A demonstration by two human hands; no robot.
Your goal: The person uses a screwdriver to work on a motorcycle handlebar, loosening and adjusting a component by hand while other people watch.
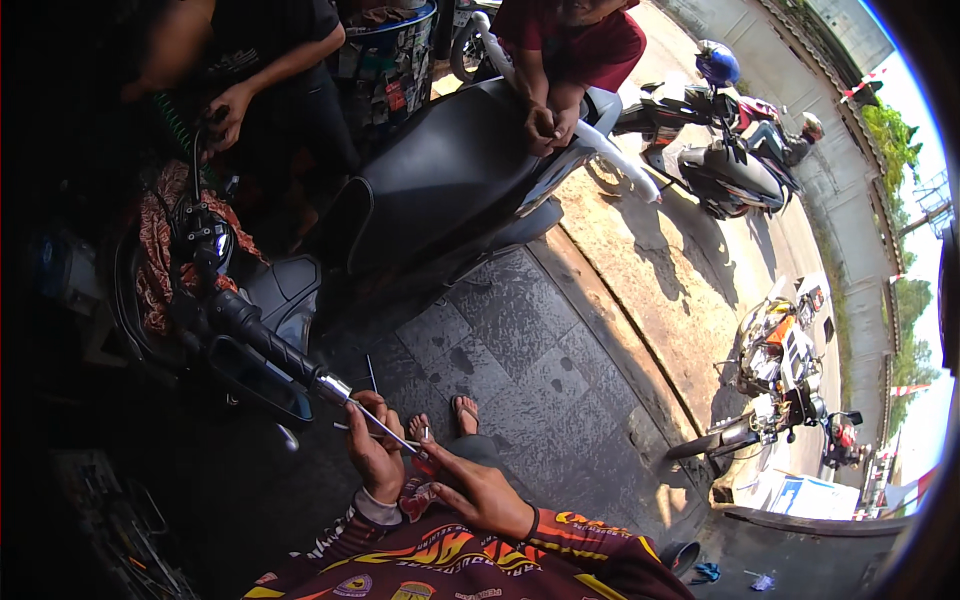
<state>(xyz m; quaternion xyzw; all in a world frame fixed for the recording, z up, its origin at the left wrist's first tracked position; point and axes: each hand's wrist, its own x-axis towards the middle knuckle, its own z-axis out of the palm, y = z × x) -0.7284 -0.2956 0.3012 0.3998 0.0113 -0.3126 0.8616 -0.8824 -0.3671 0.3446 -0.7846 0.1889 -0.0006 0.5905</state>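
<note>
From the head camera, the person is crouching on dark grey paving tiles [520, 350] beside a tan concrete kerb strip [650, 270], with a sunlit road [800, 230] running past on the right. The left hand [375, 450] is curling its fingers around a thin metal screwdriver shaft [385, 425], steadying it just beyond the end of a scooter's black handlebar grip [265, 340]. The right hand [480, 490] is closing its fingers on the red screwdriver handle [428, 465], near the person's sandalled feet [450, 415]. The shaft's tip is meeting the chrome bar end [333, 388]. Behind, two other people are leaning by the scooter's black seat [440, 170], one resting clasped hands on it. Parked motorcycles [780, 370] are standing at the roadside, and riders are passing further up. The left third is sinking into deep shadow, so the items there are hard to make out, and the person's patterned sleeves [480, 560] are cut off by the lower edge.
</note>
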